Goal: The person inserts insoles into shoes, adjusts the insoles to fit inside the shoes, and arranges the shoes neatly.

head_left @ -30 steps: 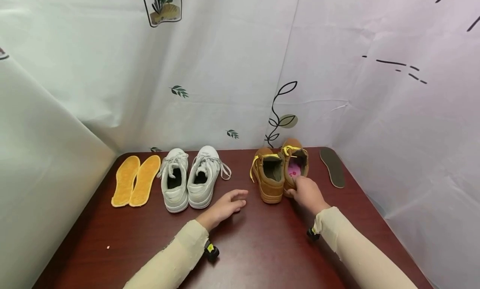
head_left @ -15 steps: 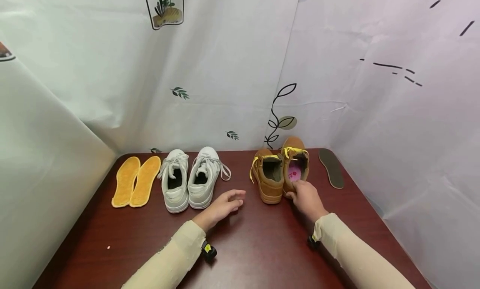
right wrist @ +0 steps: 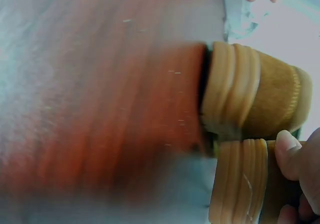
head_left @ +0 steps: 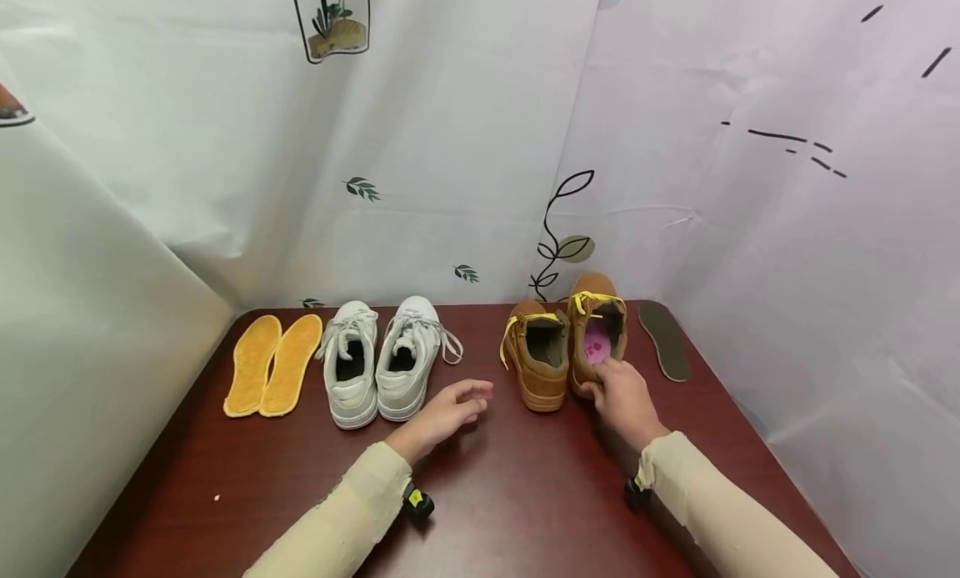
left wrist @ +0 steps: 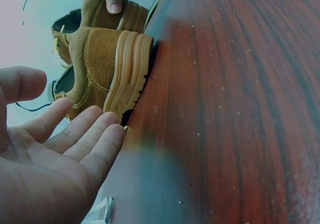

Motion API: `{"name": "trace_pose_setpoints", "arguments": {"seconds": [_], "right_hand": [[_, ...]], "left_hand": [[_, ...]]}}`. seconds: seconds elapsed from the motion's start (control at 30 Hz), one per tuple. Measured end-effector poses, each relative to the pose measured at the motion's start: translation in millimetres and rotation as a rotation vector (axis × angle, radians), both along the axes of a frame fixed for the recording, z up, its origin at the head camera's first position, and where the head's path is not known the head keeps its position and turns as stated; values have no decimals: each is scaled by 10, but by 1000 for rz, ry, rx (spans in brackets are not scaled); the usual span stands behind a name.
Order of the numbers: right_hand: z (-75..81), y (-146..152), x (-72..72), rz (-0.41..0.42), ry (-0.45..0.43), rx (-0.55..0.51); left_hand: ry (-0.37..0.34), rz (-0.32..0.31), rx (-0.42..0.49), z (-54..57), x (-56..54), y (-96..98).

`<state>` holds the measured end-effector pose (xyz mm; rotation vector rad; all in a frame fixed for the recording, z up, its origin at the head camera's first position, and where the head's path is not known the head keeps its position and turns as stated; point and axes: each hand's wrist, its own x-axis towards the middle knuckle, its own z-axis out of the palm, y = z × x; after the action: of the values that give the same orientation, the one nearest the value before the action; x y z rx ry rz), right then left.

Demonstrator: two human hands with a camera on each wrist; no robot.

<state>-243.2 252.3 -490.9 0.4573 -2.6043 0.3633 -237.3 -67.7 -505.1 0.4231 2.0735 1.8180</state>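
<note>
Tan-brown suede covers the lace-up shoe [head_left: 579, 344] that I grip at the heel with the fingers of my right hand [head_left: 624, 399], my thumb pressed to the outside of the heel. It sits at the far side of the desk [head_left: 510, 511], toe toward the white printed curtain [head_left: 450, 144]. Yellow laces [head_left: 596, 297] cross its front, and a pink insole [head_left: 597, 344] with a small red print shows inside. Its honey-coloured sole is thick and ridged in layers, with a thin pale line running over the ridges in my right wrist view.

Just beside it stands the matching suede shoe [head_left: 546, 378], its inside a dull olive, with curved stitching along the side. The fingers of my left hand [head_left: 442, 415] are loose and hold nothing, between that shoe and a pair of white sneakers [head_left: 408, 365]. Two fuzzy orange-yellow insoles [head_left: 292, 365] lie beyond the sneakers; a dark olive insole [head_left: 664, 342] lies to the right of the shoe I hold.
</note>
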Motion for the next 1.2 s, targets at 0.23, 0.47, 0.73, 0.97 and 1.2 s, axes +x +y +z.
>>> {"name": "trace_pose_setpoints", "arguments": {"seconds": [0.23,0.47,0.73,0.97,1.2], "right_hand": [[158,-7,57,26,49,15],[300,-66,134,79,128,25],[462,-118,237,131,213,38],[575,-134,281,166,264,47],[623,-296,356,242,300,39]], "left_hand": [[15,-8,22,56,20,-39],[35,-2,30,112,42,-28],[29,-17,56,145,59,12],[16,-17,66,115,70,-4],[46,-43,99,209,93,6]]}}
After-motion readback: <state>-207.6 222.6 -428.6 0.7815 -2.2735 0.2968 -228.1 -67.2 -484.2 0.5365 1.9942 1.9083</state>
